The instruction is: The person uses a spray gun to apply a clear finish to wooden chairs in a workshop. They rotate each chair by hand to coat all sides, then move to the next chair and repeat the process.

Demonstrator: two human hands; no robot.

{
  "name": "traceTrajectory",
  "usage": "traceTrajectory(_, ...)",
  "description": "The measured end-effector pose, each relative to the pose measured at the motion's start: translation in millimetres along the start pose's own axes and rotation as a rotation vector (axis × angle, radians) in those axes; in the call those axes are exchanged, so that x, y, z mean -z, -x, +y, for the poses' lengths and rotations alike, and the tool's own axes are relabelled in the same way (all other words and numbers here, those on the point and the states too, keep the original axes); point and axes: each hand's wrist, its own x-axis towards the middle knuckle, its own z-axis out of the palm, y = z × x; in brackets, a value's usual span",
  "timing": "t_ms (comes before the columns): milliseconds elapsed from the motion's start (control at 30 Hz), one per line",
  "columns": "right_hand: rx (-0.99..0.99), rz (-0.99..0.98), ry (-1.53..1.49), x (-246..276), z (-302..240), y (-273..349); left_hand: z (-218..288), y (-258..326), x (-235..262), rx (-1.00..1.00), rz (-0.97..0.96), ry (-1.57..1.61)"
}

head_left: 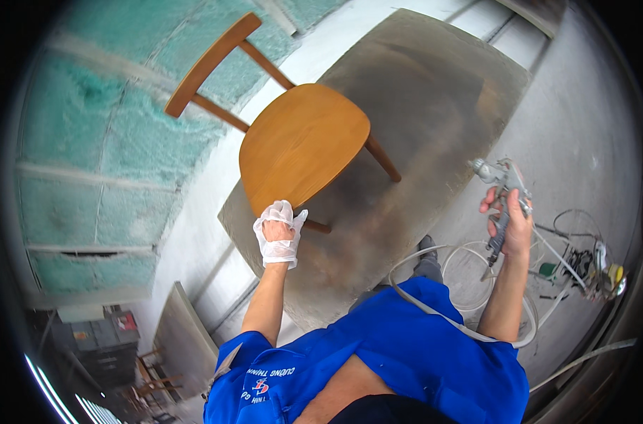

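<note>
Clenched around the front rim of the honey-coloured wooden chair point(304, 145), your left hand point(279, 233) wears a thin white disposable glove and grips the seat edge with its fingers curled tight. That chair stands on a large grey, spray-stained board point(420, 92) lying flat on the floor, its curved backrest pointing toward the pale green filter wall point(88, 155) at your left, and 2 of its legs show under the seat on the right side. Your blue work shirt point(406, 353) fills the lower middle of the view, with 1 dark shoe point(427, 249) just beyond it at the board's near edge. Further right, your bare right hand point(512, 222) is wrapped firmly around the handle of a grey metal spray gun point(504, 185), held upright well clear of the chair, its nozzle turned left toward the board. A whitish air hose point(434, 311) loops from the gun down across your shirt. Past your right arm, small cans and wire clutter point(590, 268) sit on the concrete floor point(583, 127).
</note>
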Motion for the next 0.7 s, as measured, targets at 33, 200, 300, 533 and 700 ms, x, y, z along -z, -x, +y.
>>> traceTrajectory(33,-0.012,0.018,-0.032,4,11,-5,2,-11,-5,-0.037,-0.099,-0.006)
traceTrajectory(200,-0.07,-0.026,-0.263,15,64,-67,15,-42,-15,-0.288,-0.136,-0.108)
traceTrajectory(300,-0.113,-0.112,-0.366,0,89,-138,17,-50,-14,-0.4,-0.174,-0.149)
traceTrajectory(533,-0.199,-0.161,-0.545,-64,143,-273,28,-61,-26,-0.471,-0.258,-0.272)
traceTrajectory(700,-0.378,-0.143,-0.405,-60,193,-306,12,-62,-26,-0.485,-0.214,-0.217)
